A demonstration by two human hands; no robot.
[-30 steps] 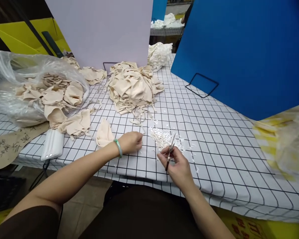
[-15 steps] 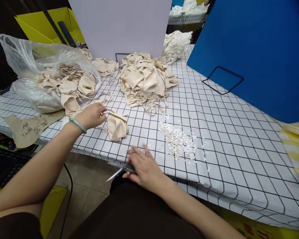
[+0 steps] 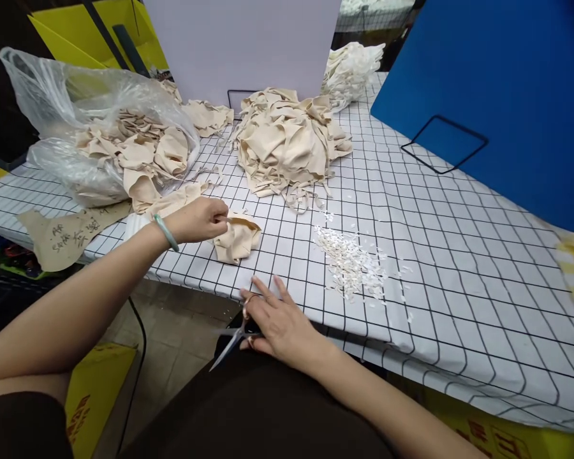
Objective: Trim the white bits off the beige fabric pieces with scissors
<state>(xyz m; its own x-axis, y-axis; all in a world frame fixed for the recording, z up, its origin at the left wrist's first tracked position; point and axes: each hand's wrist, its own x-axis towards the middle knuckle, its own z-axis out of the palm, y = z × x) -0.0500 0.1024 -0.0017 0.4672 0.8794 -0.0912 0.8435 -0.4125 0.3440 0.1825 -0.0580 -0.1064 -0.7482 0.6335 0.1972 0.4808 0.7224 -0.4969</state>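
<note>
My left hand (image 3: 201,220), with a pale green bangle (image 3: 166,233) on its wrist, is closed in a pinch on the edge of a beige fabric piece (image 3: 236,243) lying on the checked tablecloth. At the table's front edge my right hand (image 3: 275,322) has thumb and a finger through the handles of a pair of scissors (image 3: 233,341). The blades are apart, pointing left and down over my lap, and the other fingers stretch over the cloth. Right of my hands lies a scatter of small white scraps (image 3: 351,264). A big pile of beige fabric pieces (image 3: 287,140) sits behind.
A clear plastic bag (image 3: 52,159) full of fabric pieces stands at the left, with a marked paper pattern (image 3: 69,236) before it. Upright white (image 3: 249,44) and blue boards (image 3: 497,95) stand at the back, near a white bundle (image 3: 356,70). Yellow boxes (image 3: 100,389) are below.
The view has shifted slightly. My left hand has moved a little right, over the fabric piece, still pinching it. The scissors in my right hand point more steeply down.
</note>
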